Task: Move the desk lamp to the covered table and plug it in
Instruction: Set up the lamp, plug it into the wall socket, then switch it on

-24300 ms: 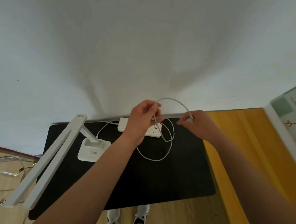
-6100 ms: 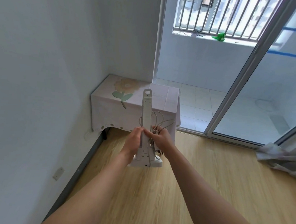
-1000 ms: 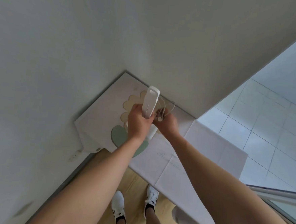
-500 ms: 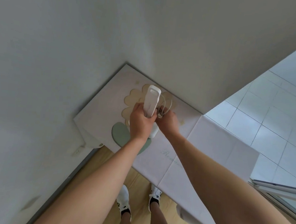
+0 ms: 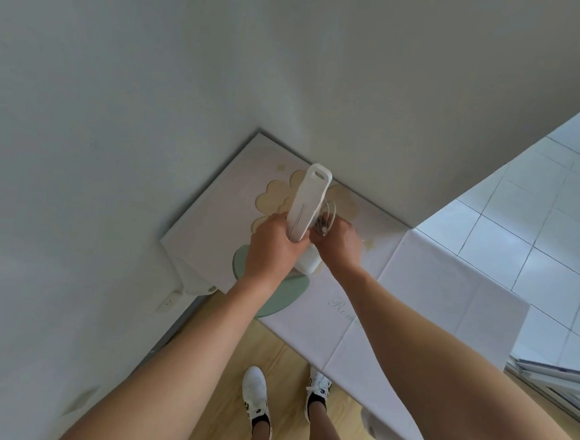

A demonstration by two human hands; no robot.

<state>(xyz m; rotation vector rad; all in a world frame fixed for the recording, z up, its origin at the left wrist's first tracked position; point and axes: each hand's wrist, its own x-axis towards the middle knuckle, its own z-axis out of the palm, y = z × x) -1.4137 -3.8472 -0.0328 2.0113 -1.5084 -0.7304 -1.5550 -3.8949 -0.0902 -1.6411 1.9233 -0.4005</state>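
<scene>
The white folded desk lamp [image 5: 309,200] stands upright over the covered table [image 5: 442,282], whose pale cloth carries a flower print. My left hand [image 5: 273,246] grips the lamp's folded arm low down. My right hand [image 5: 337,240] holds the coiled white cable [image 5: 326,219] bunched against the lamp's right side. The lamp's base [image 5: 308,264] shows below my hands, close to the cloth; whether it touches I cannot tell. A wall socket [image 5: 169,301] sits low on the left wall beside the table's corner.
The table fills a corner between two white walls. Wooden floor and my white shoes [image 5: 257,399] lie below. White floor tiles [image 5: 538,237] and a sliding door rail [image 5: 552,375] are to the right.
The lamp and both hands have sunk lower toward the tablecloth over the flower print. My view has drifted slightly; the grips are unchanged.
</scene>
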